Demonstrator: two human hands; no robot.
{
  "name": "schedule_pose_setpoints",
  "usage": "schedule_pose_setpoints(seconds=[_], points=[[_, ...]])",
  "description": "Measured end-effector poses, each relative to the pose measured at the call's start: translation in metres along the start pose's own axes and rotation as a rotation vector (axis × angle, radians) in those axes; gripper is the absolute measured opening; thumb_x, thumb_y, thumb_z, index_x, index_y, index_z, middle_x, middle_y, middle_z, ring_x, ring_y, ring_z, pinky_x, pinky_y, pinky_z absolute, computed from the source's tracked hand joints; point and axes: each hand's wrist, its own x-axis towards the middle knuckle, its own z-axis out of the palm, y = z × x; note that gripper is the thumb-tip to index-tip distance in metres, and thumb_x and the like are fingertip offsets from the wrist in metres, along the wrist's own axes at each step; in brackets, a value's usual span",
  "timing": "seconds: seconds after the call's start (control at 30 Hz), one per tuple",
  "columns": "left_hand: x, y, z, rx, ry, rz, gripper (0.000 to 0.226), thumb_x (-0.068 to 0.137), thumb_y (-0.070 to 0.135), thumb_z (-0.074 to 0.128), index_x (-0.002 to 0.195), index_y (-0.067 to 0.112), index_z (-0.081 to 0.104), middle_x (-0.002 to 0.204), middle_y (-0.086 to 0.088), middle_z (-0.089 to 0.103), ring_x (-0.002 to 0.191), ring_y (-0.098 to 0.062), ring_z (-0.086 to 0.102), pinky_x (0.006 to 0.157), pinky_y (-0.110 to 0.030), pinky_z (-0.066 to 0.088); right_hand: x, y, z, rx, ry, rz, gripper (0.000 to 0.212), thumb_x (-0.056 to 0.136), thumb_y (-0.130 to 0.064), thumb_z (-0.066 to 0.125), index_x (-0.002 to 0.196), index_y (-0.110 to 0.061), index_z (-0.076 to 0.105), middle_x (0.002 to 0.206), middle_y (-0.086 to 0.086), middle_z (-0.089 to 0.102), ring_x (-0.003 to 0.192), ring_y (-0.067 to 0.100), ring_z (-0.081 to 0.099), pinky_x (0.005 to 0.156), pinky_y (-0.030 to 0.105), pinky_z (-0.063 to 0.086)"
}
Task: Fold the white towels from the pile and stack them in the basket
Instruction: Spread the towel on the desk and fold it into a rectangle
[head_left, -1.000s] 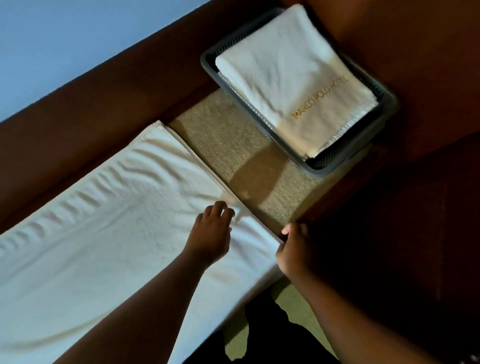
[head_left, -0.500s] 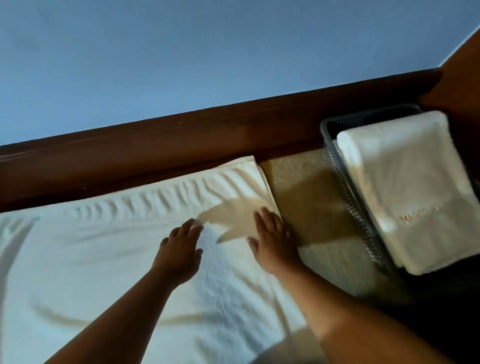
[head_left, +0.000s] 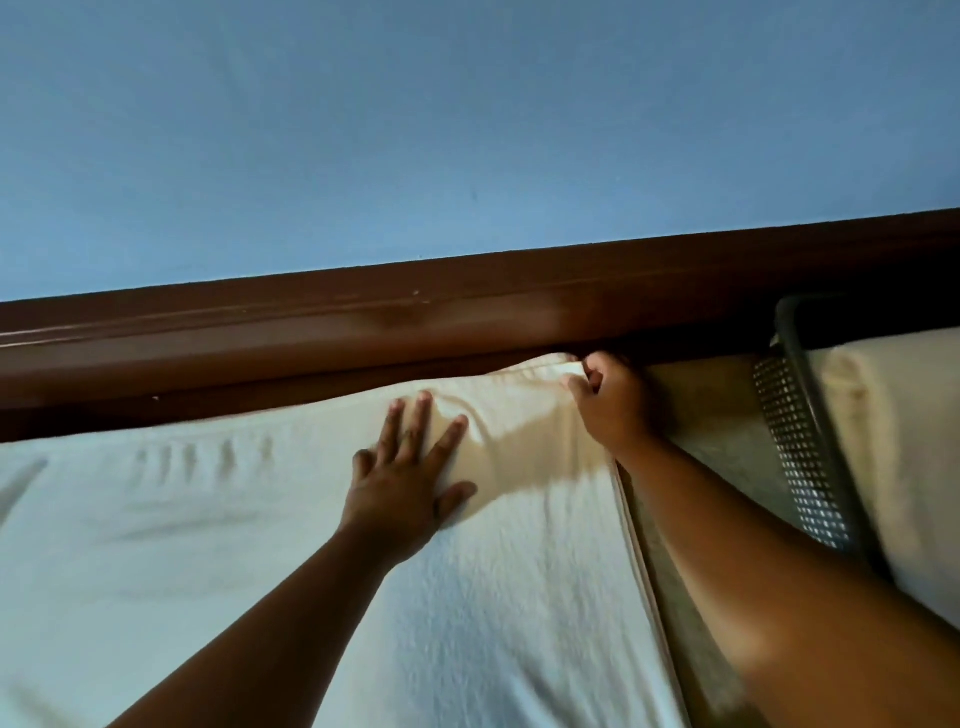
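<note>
A long white towel (head_left: 218, 545) lies spread across the surface, folded lengthwise, with its right edge running down the middle of the view. My left hand (head_left: 410, 478) presses flat on it with fingers spread, near the far edge. My right hand (head_left: 610, 402) pinches the towel's far right corner against the wooden rail, lifting it slightly. At the right stands a dark mesh basket (head_left: 802, 452) holding a folded white towel (head_left: 904, 441), partly cut off by the frame.
A dark brown wooden rail (head_left: 363, 332) runs along the far side of the towel, under a blue wall (head_left: 467, 130). A beige mat (head_left: 711, 431) shows between the towel and the basket.
The view has swung up and left toward the wall. My right hand moved from the towel's near corner to its far right corner and took hold of it. My left hand slid farther up the towel.
</note>
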Motion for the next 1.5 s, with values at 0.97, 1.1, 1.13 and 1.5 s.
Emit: schedule_pose_setpoints(seconds=[0.97,1.1,1.13,1.5], points=[[-0.402,-0.262,0.080,-0.482,0.270,-1.001,0.051,0.091,0.046,0.063,0.134,0.019,0.056,0.124,-0.005,0.059,0.116,-0.031,0.058,0.095,-0.045,0.044,-0.355,-0.291,0.281,-0.778,-0.747,-1.000,0.067,0.098,-0.039,0.049,0.157,-0.025,0.022,0.166,0.009,0.008,0.152,0.028,0.013,0.121,0.041,0.020],[-0.401,-0.270,0.075,-0.521,0.233,-0.958,0.048,0.095,0.046,0.057,0.135,0.022,0.048,0.134,-0.003,0.053,0.126,-0.027,0.050,0.102,-0.041,0.039,-0.371,-0.334,0.316,-0.858,-0.688,-1.266,0.072,0.089,-0.017,0.056,0.155,-0.022,0.028,0.161,0.010,0.021,0.147,0.031,0.023,0.117,0.043,0.027],[-0.401,-0.272,0.074,-0.511,0.199,-0.929,0.047,0.096,0.045,0.055,0.136,0.021,0.047,0.136,-0.003,0.051,0.128,-0.027,0.047,0.104,-0.041,0.038,-0.375,-0.342,0.323,-0.890,-0.719,-1.355,0.076,0.086,-0.010,0.057,0.155,-0.023,0.028,0.160,0.009,0.023,0.147,0.031,0.022,0.116,0.044,0.027],[-0.419,-0.285,0.080,-0.865,0.234,-0.753,0.026,0.089,0.035,0.060,0.108,0.025,0.045,0.098,0.004,0.060,0.092,-0.022,0.063,0.068,-0.030,0.041,-0.376,-0.410,0.347,-1.494,-0.839,-1.760,0.027,0.081,-0.023,0.062,0.107,-0.026,0.063,0.110,-0.003,0.062,0.109,0.021,0.054,0.100,0.039,0.029]])
